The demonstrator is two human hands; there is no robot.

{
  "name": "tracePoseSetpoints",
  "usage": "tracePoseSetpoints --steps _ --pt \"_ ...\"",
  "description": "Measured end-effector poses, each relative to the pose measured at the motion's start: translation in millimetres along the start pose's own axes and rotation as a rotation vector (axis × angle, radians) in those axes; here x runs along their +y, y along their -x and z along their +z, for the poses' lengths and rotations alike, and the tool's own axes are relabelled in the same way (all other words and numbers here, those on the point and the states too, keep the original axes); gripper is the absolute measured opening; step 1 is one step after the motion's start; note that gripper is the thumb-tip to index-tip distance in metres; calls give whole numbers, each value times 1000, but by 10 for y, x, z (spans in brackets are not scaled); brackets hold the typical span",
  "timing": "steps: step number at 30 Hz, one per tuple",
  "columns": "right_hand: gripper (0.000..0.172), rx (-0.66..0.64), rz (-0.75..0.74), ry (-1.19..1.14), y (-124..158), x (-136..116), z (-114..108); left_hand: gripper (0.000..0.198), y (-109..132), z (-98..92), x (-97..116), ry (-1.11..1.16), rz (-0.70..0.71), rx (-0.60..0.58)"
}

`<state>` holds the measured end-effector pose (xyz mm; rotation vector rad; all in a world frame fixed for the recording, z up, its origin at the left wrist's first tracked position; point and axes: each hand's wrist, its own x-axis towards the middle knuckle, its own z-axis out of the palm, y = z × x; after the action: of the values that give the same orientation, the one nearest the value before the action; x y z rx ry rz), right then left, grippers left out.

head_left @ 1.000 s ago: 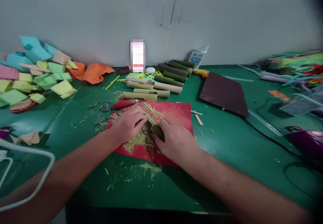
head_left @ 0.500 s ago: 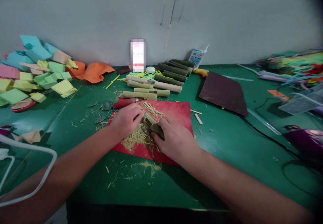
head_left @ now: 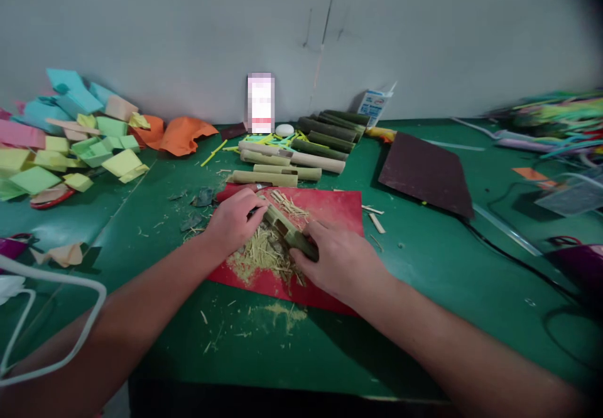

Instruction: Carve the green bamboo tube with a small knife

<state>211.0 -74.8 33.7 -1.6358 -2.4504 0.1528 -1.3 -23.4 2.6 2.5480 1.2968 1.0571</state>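
A bamboo tube (head_left: pixel 284 228) with a slot cut in its side lies slantwise between my hands, above a red sheet (head_left: pixel 332 208). My left hand (head_left: pixel 238 216) is closed on its far upper end. Its near, darker green end sits in my right hand (head_left: pixel 342 256), with the fingers wrapped round it. Pale bamboo shavings and dust (head_left: pixel 257 256) lie in a heap on the sheet below the tube. Just beyond my left hand rests a tool with a red handle (head_left: pixel 230 191), partly hidden by that hand.
Several cut bamboo pieces (head_left: pixel 287 175) lie in rows behind the sheet. A phone (head_left: pixel 260 101) leans on the wall. Folded coloured papers (head_left: pixel 61 135) are heaped at left, a dark brown sheet (head_left: pixel 426 173) lies at right. A white cable (head_left: pixel 101 305) crosses above my left forearm.
My right hand has shifted right and slightly down, and more of the slotted tube shows between my hands. My left hand keeps its hold. The whole view has shifted slightly.
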Motion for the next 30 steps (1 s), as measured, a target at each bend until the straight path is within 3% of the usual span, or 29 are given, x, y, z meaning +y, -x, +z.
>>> tracePoseSetpoints --steps 4,7,12,17,21,30 --pt "18 -37 5 -88 -27 23 14 15 -18 -4 29 26 -13 32" --pt "18 -28 51 -208 -50 43 10 14 -40 -47 61 62 -43 142" --pt "25 43 166 -452 -73 49 -37 16 -38 -124 151 120 -193 256" --pt "24 -19 180 -836 -84 44 17 20 -10 -100 285 242 -398 178" --pt "25 -49 153 -1068 -108 55 90 26 -6 -55 407 375 -409 92" --pt "24 74 168 -974 -136 77 42 26 -35 -63 471 391 -370 39"
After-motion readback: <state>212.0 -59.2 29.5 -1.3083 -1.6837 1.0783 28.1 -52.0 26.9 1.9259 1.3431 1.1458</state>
